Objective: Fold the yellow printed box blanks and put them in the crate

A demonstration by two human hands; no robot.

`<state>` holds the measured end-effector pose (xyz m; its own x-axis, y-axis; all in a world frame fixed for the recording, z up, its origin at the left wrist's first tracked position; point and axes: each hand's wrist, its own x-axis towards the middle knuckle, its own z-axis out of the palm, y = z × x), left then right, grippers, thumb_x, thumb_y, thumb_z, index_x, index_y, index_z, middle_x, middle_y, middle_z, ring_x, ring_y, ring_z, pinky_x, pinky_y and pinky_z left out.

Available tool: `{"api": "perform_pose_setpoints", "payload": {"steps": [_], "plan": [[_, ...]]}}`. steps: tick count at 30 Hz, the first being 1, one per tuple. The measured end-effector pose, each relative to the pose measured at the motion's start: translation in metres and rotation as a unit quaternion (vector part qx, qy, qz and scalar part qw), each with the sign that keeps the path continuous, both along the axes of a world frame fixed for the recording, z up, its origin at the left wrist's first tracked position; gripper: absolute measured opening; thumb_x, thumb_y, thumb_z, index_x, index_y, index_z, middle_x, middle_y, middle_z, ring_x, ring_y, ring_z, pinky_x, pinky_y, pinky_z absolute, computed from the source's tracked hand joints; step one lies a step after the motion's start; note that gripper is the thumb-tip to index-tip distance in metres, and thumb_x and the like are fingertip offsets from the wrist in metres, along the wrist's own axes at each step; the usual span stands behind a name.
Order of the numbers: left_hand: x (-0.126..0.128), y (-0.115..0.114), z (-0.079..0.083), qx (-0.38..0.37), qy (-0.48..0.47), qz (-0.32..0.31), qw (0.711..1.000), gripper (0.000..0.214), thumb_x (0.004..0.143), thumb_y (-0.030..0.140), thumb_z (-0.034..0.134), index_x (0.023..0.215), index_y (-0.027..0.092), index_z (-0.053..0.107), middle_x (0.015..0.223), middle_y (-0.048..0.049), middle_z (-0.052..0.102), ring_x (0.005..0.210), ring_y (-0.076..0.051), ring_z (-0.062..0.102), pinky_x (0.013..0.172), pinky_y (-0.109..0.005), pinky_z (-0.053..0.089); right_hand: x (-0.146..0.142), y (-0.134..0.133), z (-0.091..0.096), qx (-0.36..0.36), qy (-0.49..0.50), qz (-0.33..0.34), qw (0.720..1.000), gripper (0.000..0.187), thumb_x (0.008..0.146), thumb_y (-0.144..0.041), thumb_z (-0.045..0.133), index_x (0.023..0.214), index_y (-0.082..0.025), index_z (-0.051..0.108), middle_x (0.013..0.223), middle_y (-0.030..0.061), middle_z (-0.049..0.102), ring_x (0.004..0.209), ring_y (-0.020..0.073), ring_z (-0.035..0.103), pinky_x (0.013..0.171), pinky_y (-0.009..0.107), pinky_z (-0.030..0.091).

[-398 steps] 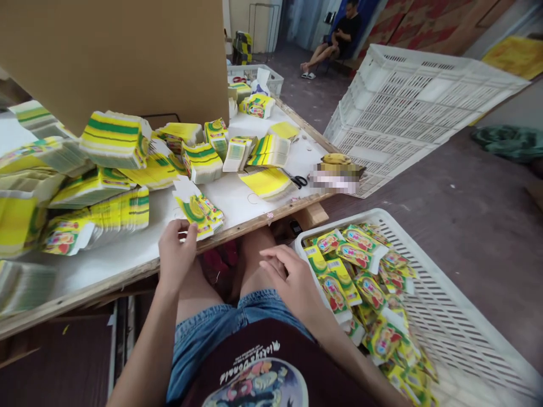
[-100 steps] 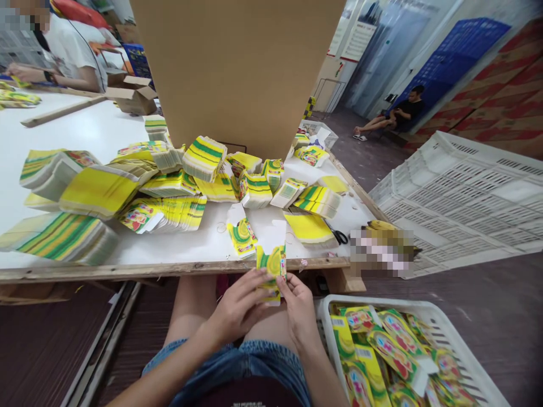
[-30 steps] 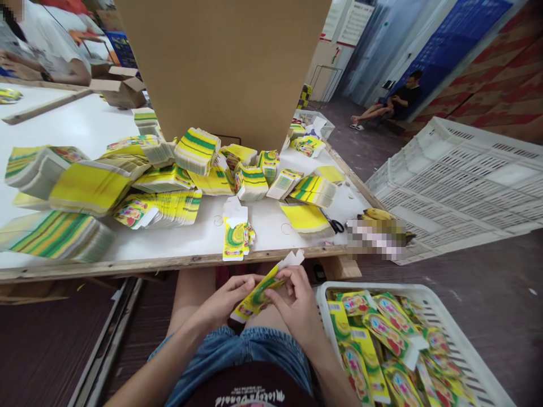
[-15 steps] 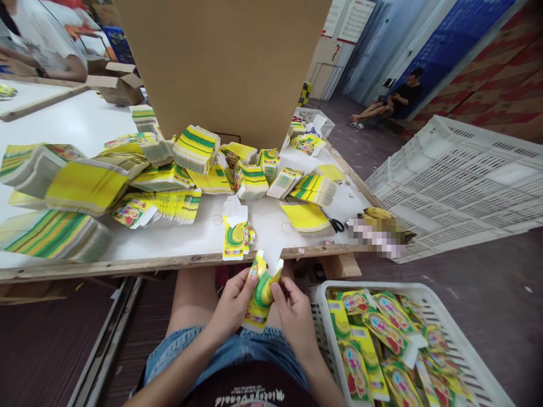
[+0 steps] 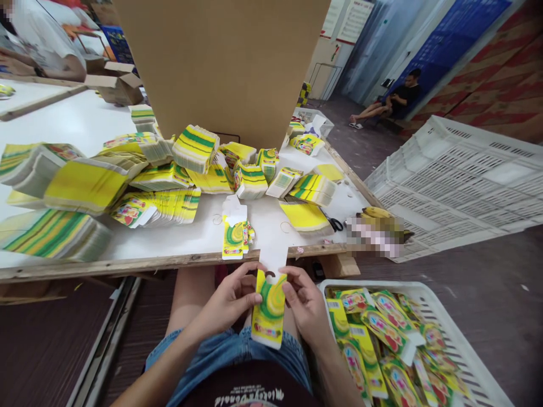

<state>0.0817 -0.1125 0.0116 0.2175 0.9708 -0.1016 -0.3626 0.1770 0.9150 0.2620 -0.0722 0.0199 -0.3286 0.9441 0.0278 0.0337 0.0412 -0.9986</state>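
Packing workshop. The wood-edged white tabletop (image 5: 158, 242) bore bundles of yellow-and-green cartons (image 5: 195, 148); a plastic basket (image 5: 375, 285) beside it held many yellow packs (image 5: 392, 330). White crates (image 5: 458, 186) stood stacked on the dark floor (image 5: 470, 277); printed notices (image 5: 355, 21) hung farther back. A co-worker (image 5: 51, 48) was at far left.
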Motion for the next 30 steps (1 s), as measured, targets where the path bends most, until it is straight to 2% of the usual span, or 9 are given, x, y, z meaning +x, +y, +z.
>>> {"api": "perform_pose_setpoints", "payload": {"steps": [3,5,8,12,14,18,24,27,30], "plan": [[0.0,0.0,-0.002,-0.033,-0.053,-0.032,0.998,0.041,0.074,0.028,0.078,0.104,0.021,0.052,0.088,-0.004,0.068,0.078,-0.017,0.066,0.07,-0.026,0.051,0.004,0.004,0.004,0.033,-0.051,0.028,0.998,0.025,0.091,-0.041,0.058,0.082,-0.019,0.066,0.071,0.001,0.061,0.062,0.0152,0.055,0.056,0.024,0.044],[0.001,-0.001,-0.003,-0.039,-0.061,-0.03,0.997,0.053,0.076,0.028,0.077,0.119,0.024,0.046,0.089,-0.0034,0.068,0.079,-0.017,0.067,0.07,-0.027,0.051,0.003,0.006,0.003,0.065,-0.06,0.017,0.996,0.026,0.09,-0.039,0.059,0.076,-0.019,0.065,0.074,0.0019,0.061,0.068,0.0165,0.056,0.062,0.025,0.045],[0.003,-0.001,-0.002,-0.032,-0.064,-0.038,0.997,0.076,0.079,0.028,0.074,0.14,0.028,0.029,0.099,-0.0068,0.07,0.087,-0.02,0.068,0.077,-0.032,0.053,0.003,0.008,0.0,0.05,-0.019,-0.024,0.998,0.017,0.09,-0.036,0.06,0.099,-0.022,0.066,0.086,0.0032,0.065,0.078,0.0187,0.061,0.07,0.028,0.049],[0.007,0.002,-0.004,-0.009,0.004,-0.008,1.0,0.048,0.082,0.026,0.069,0.127,0.021,0.053,0.108,-0.0103,0.07,0.097,-0.022,0.068,0.083,-0.031,0.052,0.01,0.013,-0.001,0.096,-0.048,-0.03,0.994,0.026,0.091,-0.041,0.057,0.101,-0.023,0.073,0.1,0.0082,0.068,0.097,0.0247,0.062,0.085,0.036,0.049],[0.009,0.003,-0.006,0.007,0.058,0.027,0.998,0.041,0.083,0.024,0.067,0.123,0.02,0.058,0.111,-0.01,0.07,0.102,-0.023,0.066,0.086,-0.031,0.052,0.015,0.015,0.001,0.111,-0.094,-0.018,0.989,0.031,0.09,-0.045,0.058,0.092,-0.022,0.077,0.095,0.0082,0.068,0.09,0.0242,0.062,0.078,0.035,0.049],[0.015,0.003,-0.009,0.019,0.095,0.04,0.995,0.042,0.085,0.018,0.06,0.127,0.021,0.056,0.122,-0.0097,0.067,0.11,-0.022,0.064,0.096,-0.034,0.049,0.016,0.016,0.004,0.009,-0.177,0.027,0.984,0.039,0.078,-0.032,0.071,0.116,-0.022,0.067,0.078,0.0001,0.07,0.059,0.0156,0.055,0.054,0.026,0.041],[0.015,0.009,-0.007,0.011,0.067,-0.007,0.998,0.048,0.085,0.014,0.06,0.132,0.021,0.052,0.121,-0.0106,0.068,0.111,-0.022,0.063,0.097,-0.036,0.048,0.007,0.016,0.009,0.015,-0.309,0.007,0.951,0.028,0.073,-0.027,0.071,0.101,-0.022,0.065,0.051,-0.0074,0.059,0.048,0.0152,0.051,0.051,0.024,0.035],[0.012,0.013,-0.009,0.005,0.041,0.003,0.999,0.05,0.081,0.013,0.064,0.129,0.019,0.054,0.115,-0.0105,0.07,0.105,-0.023,0.065,0.093,-0.036,0.049,0.01,0.016,0.01,0.011,-0.324,0.032,0.946,0.042,0.076,-0.031,0.071,0.116,-0.019,0.064,0.043,-0.0093,0.051,0.045,0.0158,0.051,0.048,0.024,0.034],[0.013,0.016,-0.012,-0.003,0.021,0.002,1.0,0.048,0.079,0.014,0.067,0.126,0.018,0.056,0.11,-0.0103,0.072,0.101,-0.023,0.067,0.089,-0.034,0.05,0.016,0.015,0.007,0.029,-0.271,0.059,0.96,0.046,0.089,-0.039,0.058,0.13,-0.018,0.06,0.06,-0.0016,0.067,0.056,0.0181,0.062,0.055,0.026,0.045]]}}
